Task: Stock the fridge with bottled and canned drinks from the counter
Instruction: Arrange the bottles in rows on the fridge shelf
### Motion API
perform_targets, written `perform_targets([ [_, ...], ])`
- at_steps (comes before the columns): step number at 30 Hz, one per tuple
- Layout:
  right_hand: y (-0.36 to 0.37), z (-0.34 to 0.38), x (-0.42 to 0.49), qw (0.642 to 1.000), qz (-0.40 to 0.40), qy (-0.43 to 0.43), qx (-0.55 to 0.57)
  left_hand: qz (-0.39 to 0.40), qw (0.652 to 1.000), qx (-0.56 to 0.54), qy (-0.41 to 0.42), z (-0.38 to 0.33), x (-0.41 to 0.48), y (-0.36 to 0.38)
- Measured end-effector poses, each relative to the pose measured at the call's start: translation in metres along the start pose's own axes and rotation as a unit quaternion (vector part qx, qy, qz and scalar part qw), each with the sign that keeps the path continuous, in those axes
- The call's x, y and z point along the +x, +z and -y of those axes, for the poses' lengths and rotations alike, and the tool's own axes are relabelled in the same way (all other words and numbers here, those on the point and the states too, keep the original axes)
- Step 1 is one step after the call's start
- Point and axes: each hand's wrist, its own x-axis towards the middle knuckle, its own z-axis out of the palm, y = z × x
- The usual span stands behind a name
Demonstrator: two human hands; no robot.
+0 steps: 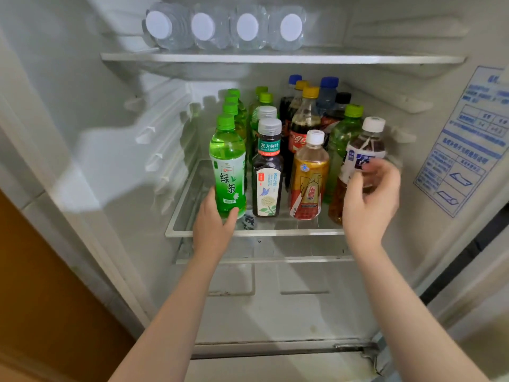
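On the shelf's (248, 232) front row, the left hand (213, 220) grips the green bottle's (228, 164) base, while the right hand (370, 199), fingers curled and blurred, reaches the white-labelled bottle (365, 150), grip unclear.

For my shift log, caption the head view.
Left hand grips a green tea bottle on the fridge shelf; right hand is at a white-capped bottle.

A brown wooden panel (41, 285) stands beside a pale wall (30, 201).
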Motion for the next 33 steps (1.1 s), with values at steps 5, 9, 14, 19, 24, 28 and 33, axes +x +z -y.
perform_targets([
  [5, -0.003, -0.029, -0.017, 0.993, 0.009, 0.02, -0.117, 0.005, 1.0, 0.0, 0.018, 0.0, -0.003, -0.001],
  [9, 0.002, -0.038, -0.01, 0.983, 0.082, 0.127, -0.103, 0.013, 1.0, 0.016, 0.023, 0.001, -0.005, -0.001],
  [14, 0.005, -0.051, -0.009, 0.964, 0.131, 0.174, -0.151, 0.017, 0.999, 0.032, 0.022, 0.001, -0.006, -0.001],
  [19, 0.004, -0.057, -0.01, 0.967, 0.127, 0.163, -0.151, 0.018, 0.999, 0.039, 0.014, 0.001, -0.006, 0.0],
  [24, 0.002, -0.058, -0.012, 0.969, 0.126, 0.163, -0.138, 0.018, 0.999, 0.037, 0.015, 0.001, -0.006, 0.0],
  [28, -0.004, -0.053, -0.023, 0.977, 0.125, 0.116, -0.125, 0.015, 1.0, 0.005, 0.015, 0.002, -0.007, 0.0],
  [33, -0.021, -0.041, -0.039, 0.979, 0.127, 0.038, -0.152, -0.126, 0.985, -0.051, 0.105, -0.004, -0.025, -0.001],
])
